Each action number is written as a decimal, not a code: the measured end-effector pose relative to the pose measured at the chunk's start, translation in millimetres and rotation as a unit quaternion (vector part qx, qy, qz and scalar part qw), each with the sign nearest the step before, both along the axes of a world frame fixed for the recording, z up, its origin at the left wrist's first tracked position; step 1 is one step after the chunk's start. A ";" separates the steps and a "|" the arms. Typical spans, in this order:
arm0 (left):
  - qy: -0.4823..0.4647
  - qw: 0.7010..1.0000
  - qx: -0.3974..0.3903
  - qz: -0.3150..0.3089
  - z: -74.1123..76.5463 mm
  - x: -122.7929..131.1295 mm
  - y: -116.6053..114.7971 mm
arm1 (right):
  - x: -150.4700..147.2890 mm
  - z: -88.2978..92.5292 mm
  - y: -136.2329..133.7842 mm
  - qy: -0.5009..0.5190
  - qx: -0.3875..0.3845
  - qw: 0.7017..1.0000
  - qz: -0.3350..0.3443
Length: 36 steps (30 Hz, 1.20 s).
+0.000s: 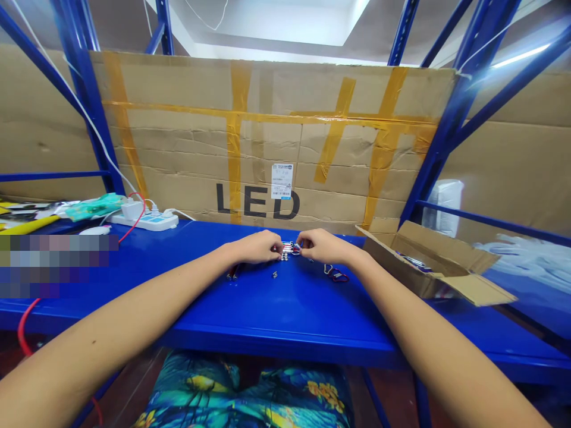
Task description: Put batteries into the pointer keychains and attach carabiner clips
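Note:
My left hand (262,246) has its fingers curled together at a small group of silver and red metal pieces (288,248) on the blue tabletop. Whatever it pinches is hidden by the fingers. From the other side, my right hand (322,245) closes thumb and fingertips around something small and shiny, too little to name. Just below the right wrist lie a silver carabiner (328,270) and a red carabiner (340,277). Tiny silver hardware (275,274) sits nearer to me, and dark red pieces with shiny ends (232,276) lie below my left wrist.
An open cardboard box (419,261) holding some packaged items stands at the right. A white power strip (151,220) with plugs and cables is at the back left. Behind the blue table (285,315) rises a large cardboard panel (187,142) between blue metal posts.

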<state>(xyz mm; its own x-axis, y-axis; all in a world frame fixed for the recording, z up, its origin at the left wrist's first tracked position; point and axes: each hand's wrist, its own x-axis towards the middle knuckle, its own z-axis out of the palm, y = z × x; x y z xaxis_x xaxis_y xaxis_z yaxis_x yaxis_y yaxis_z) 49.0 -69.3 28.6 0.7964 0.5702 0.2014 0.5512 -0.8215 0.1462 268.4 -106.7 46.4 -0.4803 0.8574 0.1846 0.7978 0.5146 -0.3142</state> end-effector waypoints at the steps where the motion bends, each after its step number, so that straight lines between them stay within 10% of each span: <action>1: 0.005 1.000 0.002 0.005 -0.6 0.9 -0.4 | 0.3 -0.1 0.2 0.002 -0.002 1.000 0.002; 36: 0.048 0.995 -0.054 0.070 10.7 -9.3 0.7 | -3.1 -4.4 4.6 0.052 0.002 0.997 0.053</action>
